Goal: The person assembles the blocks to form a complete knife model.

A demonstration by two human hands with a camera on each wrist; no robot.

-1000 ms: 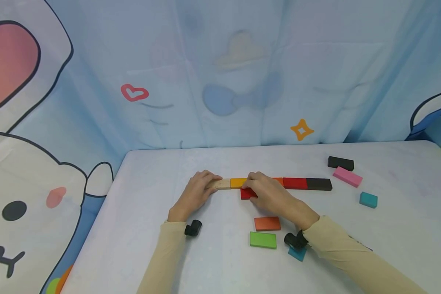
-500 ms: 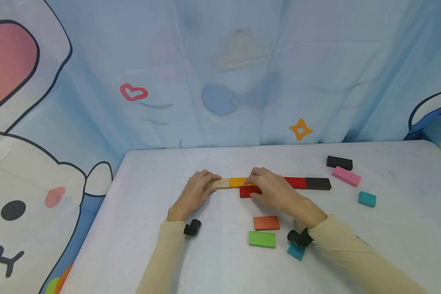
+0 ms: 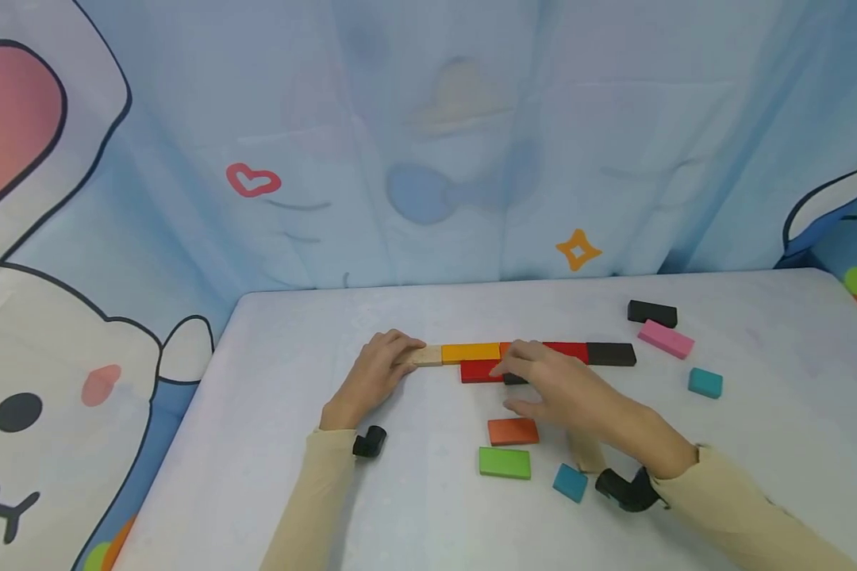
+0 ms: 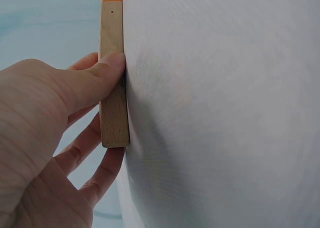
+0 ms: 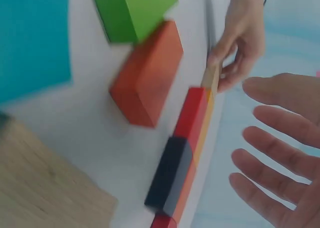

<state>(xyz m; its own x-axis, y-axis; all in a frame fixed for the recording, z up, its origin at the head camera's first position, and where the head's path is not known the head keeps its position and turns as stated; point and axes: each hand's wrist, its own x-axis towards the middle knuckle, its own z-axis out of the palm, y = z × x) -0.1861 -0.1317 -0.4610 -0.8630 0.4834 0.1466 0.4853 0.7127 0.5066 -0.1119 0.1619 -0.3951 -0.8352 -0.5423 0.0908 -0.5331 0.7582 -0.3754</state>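
Note:
My left hand [image 3: 371,377] pinches a plain wooden block [image 4: 114,123] between thumb and fingers at the left end of a row of blocks. From there the row runs right through a yellow block [image 3: 470,354], an orange block [image 3: 505,348], a red block [image 3: 570,350] and a black block [image 3: 612,354]. Along its near side lie a second red block [image 3: 480,371] and a dark block [image 5: 172,168], end to end. My right hand [image 3: 571,392] hovers over these with spread fingers, holding nothing. In the head view it hides part of the row and most of the dark block.
Nearer the person lie an orange-red block [image 3: 513,431], a green block [image 3: 505,462], a small blue block [image 3: 570,482] and a wooden block [image 3: 587,452] partly under the right arm. At right are a black block [image 3: 652,312], a pink block [image 3: 666,339] and a teal block [image 3: 705,382].
My right hand has let go of the dark block beside the near red one and moved right and toward the person, its fingers spreading. The left hand keeps its pinch on the wooden block.

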